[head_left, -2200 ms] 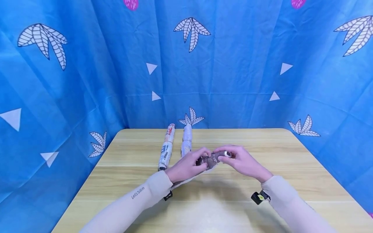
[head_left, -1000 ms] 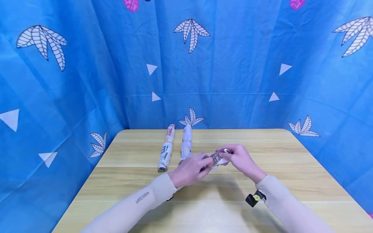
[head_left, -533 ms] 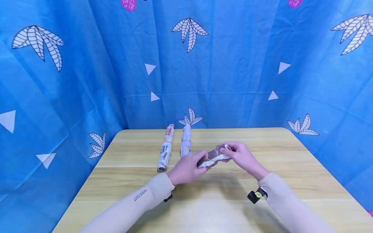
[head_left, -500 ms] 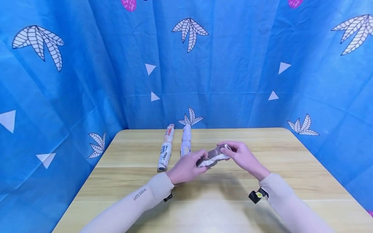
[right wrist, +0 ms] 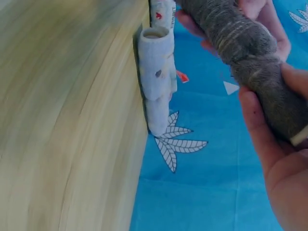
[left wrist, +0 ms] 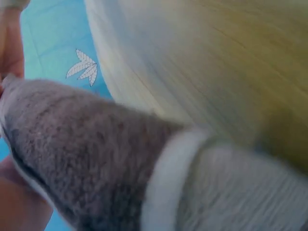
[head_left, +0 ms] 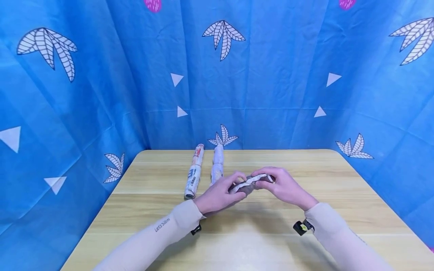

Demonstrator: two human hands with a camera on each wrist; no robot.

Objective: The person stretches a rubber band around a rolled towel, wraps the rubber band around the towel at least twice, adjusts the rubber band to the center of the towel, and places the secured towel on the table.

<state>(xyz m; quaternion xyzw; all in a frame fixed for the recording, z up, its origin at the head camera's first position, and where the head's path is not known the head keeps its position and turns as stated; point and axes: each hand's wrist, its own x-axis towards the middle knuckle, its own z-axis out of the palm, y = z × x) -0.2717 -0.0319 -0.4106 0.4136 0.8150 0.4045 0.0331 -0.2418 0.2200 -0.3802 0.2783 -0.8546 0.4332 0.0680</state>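
A rolled grey-brown towel (head_left: pixel 247 189) is held above the middle of the table. Its pale edge runs lengthwise along the upper side. My left hand (head_left: pixel 219 194) grips the roll's left part, and my right hand (head_left: pixel 280 187) grips its right end. Close up in the right wrist view, the towel (right wrist: pixel 226 33) narrows at the middle, between the two hands; whether a band sits there I cannot tell. In the left wrist view the towel (left wrist: pixel 91 149) fills the foreground, with a white stripe and a lighter grey section hanging toward the wrist.
Two rolled towels lie side by side at the back left: a white one with coloured print (head_left: pixel 192 178) and a pale lilac one (head_left: pixel 217 162). Both look pinched in at mid-length. The wooden table (head_left: pixel 325 180) is bordered by a blue patterned curtain (head_left: pixel 271 75).
The towel has turned in my hands: its printed brown face was uppermost, and now the pale edge is. Both hands have shifted only slightly. The two rolls on the table have not moved.
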